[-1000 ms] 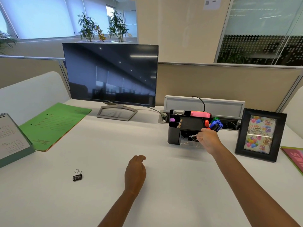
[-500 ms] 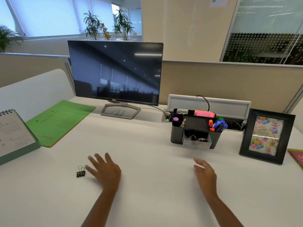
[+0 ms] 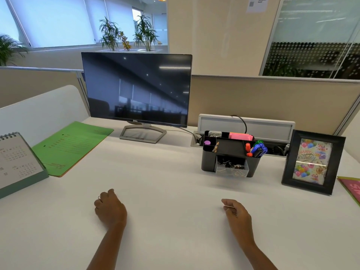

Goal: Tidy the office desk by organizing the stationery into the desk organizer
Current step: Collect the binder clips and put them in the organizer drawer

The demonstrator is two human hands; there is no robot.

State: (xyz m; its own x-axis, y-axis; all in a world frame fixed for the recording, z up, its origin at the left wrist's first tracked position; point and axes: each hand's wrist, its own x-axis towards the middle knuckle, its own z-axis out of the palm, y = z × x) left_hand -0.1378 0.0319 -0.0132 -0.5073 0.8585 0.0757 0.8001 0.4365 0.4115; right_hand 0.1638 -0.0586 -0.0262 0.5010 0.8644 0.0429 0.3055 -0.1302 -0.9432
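The black desk organizer (image 3: 208, 162) stands at the back right of the white desk (image 3: 165, 182). It holds blue and green markers (image 3: 258, 148), pink sticky notes (image 3: 240, 136) and a clear front drawer (image 3: 231, 171) with several clips in it. My left hand (image 3: 110, 208) rests on the desk at the front left, its fingers curled over a small black binder clip (image 3: 99, 197); only the clip's wire loop shows at my fingertips. My right hand (image 3: 236, 214) lies on the desk in front of the organizer, fingers loosely curled and holding nothing.
A dark monitor (image 3: 136, 88) stands at the back centre. A green folder (image 3: 72, 147) and a desk calendar (image 3: 18, 162) lie at the left. A black photo frame (image 3: 313, 162) stands right of the organizer, with a pink card (image 3: 352, 189) at the right edge.
My right hand drew back from the organizer's drawer to the desk. My left hand moved left onto the binder clip and curled its fingers over it.
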